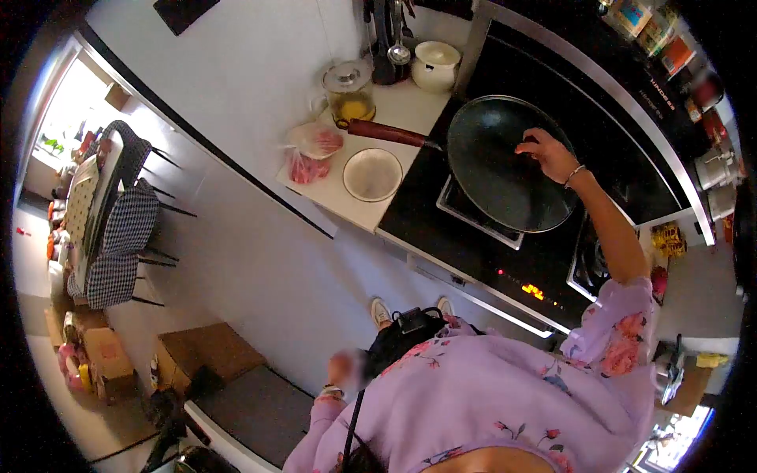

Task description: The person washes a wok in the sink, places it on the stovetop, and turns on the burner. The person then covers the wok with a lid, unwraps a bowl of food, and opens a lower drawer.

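My right hand [547,155] is over the right half of a dark wok [493,177]. Its thumb and fingers are bent together in a pinch; anything between them is too small to make out. On the left burner, the wok's reddish-brown handle [386,132] points left across the counter. Low by my side hangs my left hand [343,370], smeared by blur, so its fingers cannot be read. A white bowl [372,175] with a dark rim stands left of the stove. Bags of pink, meat-like food [311,154] lie beside it.
A glass jug [348,94] of yellowish liquid and a cream lidded pot [435,67] stand at the counter's back. Ladles [399,54] hang above. The black stove [422,213] shows a lit display [533,291]. Cardboard boxes [209,351] and checked chairs [126,229] are left.
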{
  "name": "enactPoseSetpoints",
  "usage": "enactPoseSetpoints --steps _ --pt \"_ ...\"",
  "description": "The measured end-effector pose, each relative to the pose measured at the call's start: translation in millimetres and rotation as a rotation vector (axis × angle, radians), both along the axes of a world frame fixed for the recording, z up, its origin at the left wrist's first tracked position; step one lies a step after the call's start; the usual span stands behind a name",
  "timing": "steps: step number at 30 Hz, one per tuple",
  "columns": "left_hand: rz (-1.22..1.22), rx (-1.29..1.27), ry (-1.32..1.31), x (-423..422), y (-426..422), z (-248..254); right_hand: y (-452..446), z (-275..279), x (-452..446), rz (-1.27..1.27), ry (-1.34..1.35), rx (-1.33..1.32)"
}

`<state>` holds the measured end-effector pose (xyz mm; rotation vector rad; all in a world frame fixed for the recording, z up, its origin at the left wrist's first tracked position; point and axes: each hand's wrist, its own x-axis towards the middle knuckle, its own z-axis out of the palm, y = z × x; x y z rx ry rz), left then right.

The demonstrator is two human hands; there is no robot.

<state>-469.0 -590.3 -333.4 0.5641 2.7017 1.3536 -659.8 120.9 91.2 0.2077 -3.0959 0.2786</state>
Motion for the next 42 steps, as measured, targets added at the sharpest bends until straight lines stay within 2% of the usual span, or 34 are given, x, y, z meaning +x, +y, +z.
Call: enactPoseSetpoints --steps 2,3,5,7,9,12,14,16,18,19,20,22,23,24,25,26,28,29,31,32,34,36,37,39,40,42 --pt "0.094 0.209 -0.606 -54 -26 16 0 0 1 -0.024 0.000 -0.005" --pt "0.162 0.046 -0.791 -83 -33 41 0 0 1 -0.037 0.009 -0.010" --pt "0.409 0.275 -0.980 -122 -35 61 -4 3 2 -0.045 0.029 0.024" --pt "0.435 0.249 -0.948 -149 -35 72 -10 5 3 -0.051 0.050 0.059" --pt "0.482 0.216 -0.945 -168 -29 88 -16 5 5 -0.094 0.015 -0.027" --pt "0.373 0.198 -0.943 -172 -29 90 -12 -10 4 -0.104 0.071 0.014" --pt "0.287 0.268 -0.990 -163 -50 32 -11 -10 2 -0.125 0.040 0.020" --pt "0.198 0.341 -1.037 -158 -53 18 -9 -8 1 -0.146 0.008 0.029" --pt "-0.191 -0.294 -0.372 -140 -45 16 -8 -5 -1 -0.118 -0.025 0.051" --pt "-0.033 -0.138 -0.719 -133 -35 38 -12 -5 -1 -0.114 -0.031 0.049" --pt "-0.023 -0.141 -0.726 -137 -26 44 -19 -5 -1 -0.114 0.014 0.088" --pt "-0.053 0.153 -0.554 -146 -16 37 -39 3 -4 -0.101 0.063 0.120" --pt "0.065 0.204 -0.678 -159 2 64 -52 14 -4 -0.118 0.125 0.216" --pt "0.182 0.259 -0.801 -180 32 111 -66 25 -4 -0.136 0.188 0.314" --pt "0.176 0.262 -0.749 -199 48 122 -85 36 -4 -0.129 0.189 0.312" --pt "0.172 0.265 -0.699 -218 64 132 -110 46 -3 -0.128 0.262 0.146" --pt "0.073 0.316 -0.554 -257 109 201 -162 56 -1 -0.040 0.371 -0.084" --pt "0.041 0.379 -0.518 -275 129 210 -188 46 1 -0.014 0.344 -0.256" --pt "-0.022 0.474 -0.475 -309 165 226 -229 5 1 -0.092 0.055 -0.616" --pt "-0.052 0.505 -0.468 -324 183 233 -239 -35 -4 -0.083 -0.016 -0.744" --pt "0.037 0.737 -0.570 -349 222 240 -259 -97 -29 -0.398 -0.163 -1.007" --pt "0.039 0.695 -0.597 -375 245 239 -259 -152 -60 -0.628 -0.070 -1.186" --pt "0.048 0.659 -0.621 -386 252 237 -258 -167 -76 -0.633 -0.061 -1.190" --pt "0.036 0.656 -0.686 -399 258 233 -258 -181 -99 -0.815 -0.120 -1.597" --pt "0.035 0.654 -0.754 -402 259 232 -261 -184 -102 -0.825 -0.109 -1.603" --pt "0.010 0.671 -0.777 -404 262 237 -265 -184 -107 -0.870 -0.090 -1.787"
